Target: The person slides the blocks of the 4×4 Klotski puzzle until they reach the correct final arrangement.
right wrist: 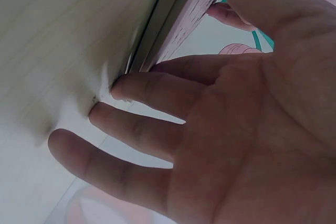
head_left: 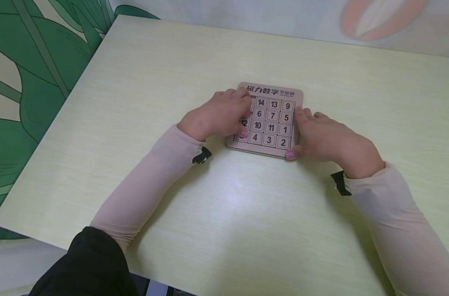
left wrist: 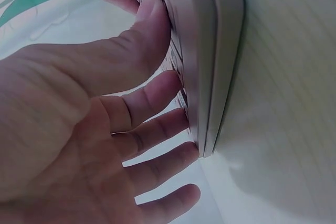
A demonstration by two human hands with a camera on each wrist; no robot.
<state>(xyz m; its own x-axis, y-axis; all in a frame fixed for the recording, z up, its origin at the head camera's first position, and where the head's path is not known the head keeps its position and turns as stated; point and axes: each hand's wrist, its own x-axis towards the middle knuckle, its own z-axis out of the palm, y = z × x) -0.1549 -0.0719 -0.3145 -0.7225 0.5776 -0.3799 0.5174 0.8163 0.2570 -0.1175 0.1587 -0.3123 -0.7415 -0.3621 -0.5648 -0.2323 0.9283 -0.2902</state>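
A pinkish number slide puzzle (head_left: 271, 116) lies flat on the table, with numbered square tiles and dark Chinese lettering along its far edge. My left hand (head_left: 224, 113) reaches over its left side, thumb touching the tiles near the lower left and covering some numbers. In the left wrist view, the left thumb (left wrist: 152, 30) presses the tile face while the other fingers stay spread and slightly bent. Along the puzzle's right edge rests my right hand (head_left: 326, 137), its thumb at the near right corner. The right wrist view shows its fingers (right wrist: 142, 129) extended beside the edge.
The pale wooden table (head_left: 194, 213) spreads around the puzzle. Its far edge meets a light wall (head_left: 246, 16) with an orange shape, and green leaf artwork (head_left: 43, 61) is beyond the left edge. A dark strip (head_left: 202, 155) hangs at the left cuff.
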